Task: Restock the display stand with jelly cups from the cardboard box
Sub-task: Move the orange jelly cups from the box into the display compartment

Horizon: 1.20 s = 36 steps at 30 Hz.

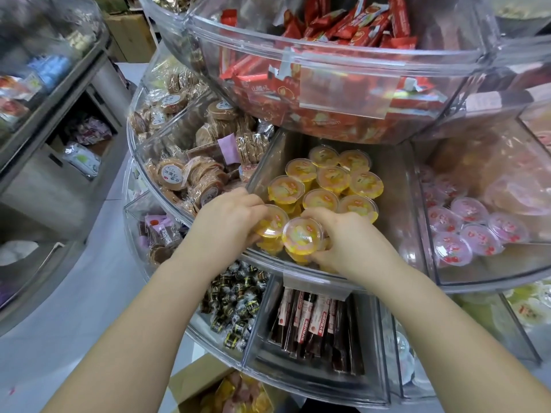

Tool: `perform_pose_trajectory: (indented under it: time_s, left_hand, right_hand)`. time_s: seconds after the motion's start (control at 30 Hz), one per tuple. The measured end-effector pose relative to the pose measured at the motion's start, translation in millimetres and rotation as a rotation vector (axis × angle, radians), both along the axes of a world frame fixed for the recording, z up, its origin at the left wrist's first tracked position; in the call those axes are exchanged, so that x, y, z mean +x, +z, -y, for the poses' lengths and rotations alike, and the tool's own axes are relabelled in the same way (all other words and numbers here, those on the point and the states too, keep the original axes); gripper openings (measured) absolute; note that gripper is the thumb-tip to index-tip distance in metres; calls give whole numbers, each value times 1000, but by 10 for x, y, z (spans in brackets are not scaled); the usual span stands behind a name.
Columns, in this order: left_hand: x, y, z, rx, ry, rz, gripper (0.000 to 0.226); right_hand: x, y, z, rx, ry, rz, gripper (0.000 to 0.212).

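Note:
Both my hands reach into the middle clear compartment (396,186) of the tiered display stand. My left hand (229,217) grips a yellow jelly cup (271,226) at the compartment's front left. My right hand (347,238) holds another yellow jelly cup (302,235) right beside it, and the two cups touch. Behind them several yellow jelly cups (328,180) stand packed toward the back. The cardboard box (199,383) sits on the floor below the stand, with yellow and pink cups (235,396) showing inside.
Pink jelly cups (468,231) fill the compartment to the right, round biscuits (190,174) the one to the left. A bin of red wrapped bars (328,55) overhangs from above. Dark candies (235,305) and stick packs (310,320) lie in the tier below. A shelf unit (44,129) stands at left.

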State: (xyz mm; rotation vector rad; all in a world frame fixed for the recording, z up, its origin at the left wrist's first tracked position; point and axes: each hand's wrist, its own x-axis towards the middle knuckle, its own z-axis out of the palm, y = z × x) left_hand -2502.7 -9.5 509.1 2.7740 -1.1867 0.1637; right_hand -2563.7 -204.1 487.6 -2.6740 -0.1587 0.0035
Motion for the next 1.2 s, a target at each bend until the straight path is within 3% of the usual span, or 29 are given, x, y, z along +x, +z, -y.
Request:
perform_pose_trajectory:
  time_s: [0.2,0.37,0.67,0.97,1.1,1.2]
  left_hand:
    - [40,0,-63,-64,-82,40,34]
    - [91,43,-51,-58,-176,-27,31]
    - [78,-9,-36,-119,-175,54,26]
    - [59,-12,-72,-137,-123,-100,18]
    - [-25,-33,-141,-368,-4,-204,15]
    - [-223,-82,-224,-607,151,-217,13]
  right_hand:
    - [-2,-24,21,-86,3,56,72]
    - [-31,-31,92,-13,27,63,58]
    - [-29,-19,103,98,49,1,60]
    - [-31,-7,114,104,61,3,59]
    - [-123,24,180,180,0,-50,71]
    - [-207,129,116,201,-53,84,51]
